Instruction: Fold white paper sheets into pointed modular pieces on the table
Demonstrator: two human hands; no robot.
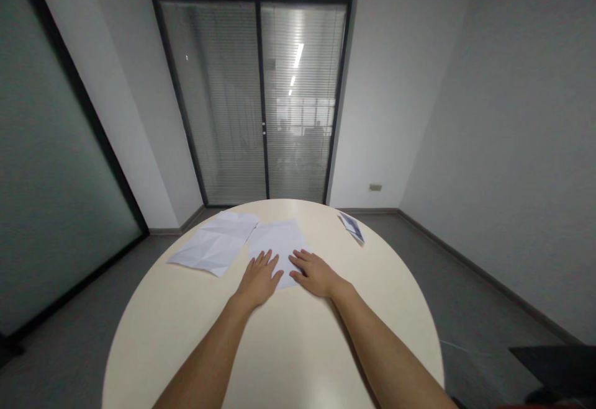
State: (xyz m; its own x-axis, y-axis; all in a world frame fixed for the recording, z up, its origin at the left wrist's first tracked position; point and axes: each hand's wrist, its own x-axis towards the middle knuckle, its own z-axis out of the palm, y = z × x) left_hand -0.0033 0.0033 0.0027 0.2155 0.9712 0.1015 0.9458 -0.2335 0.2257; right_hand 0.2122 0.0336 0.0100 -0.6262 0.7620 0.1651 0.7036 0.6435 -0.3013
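A white sheet of paper [278,238] lies flat near the middle of a round cream table [288,341]. My left hand [259,279] rests palm down on the sheet's near left part, fingers stretched out. My right hand [314,272] lies flat on its near right part, fingers also extended. The two hands sit side by side, almost touching. Neither hand holds anything.
A creased white sheet [215,242] lies to the left of the flat one. A small folded paper piece [352,227] sits near the table's far right edge. Beyond the table stands a glass door with blinds [261,98]. A dark object [556,365] shows at lower right.
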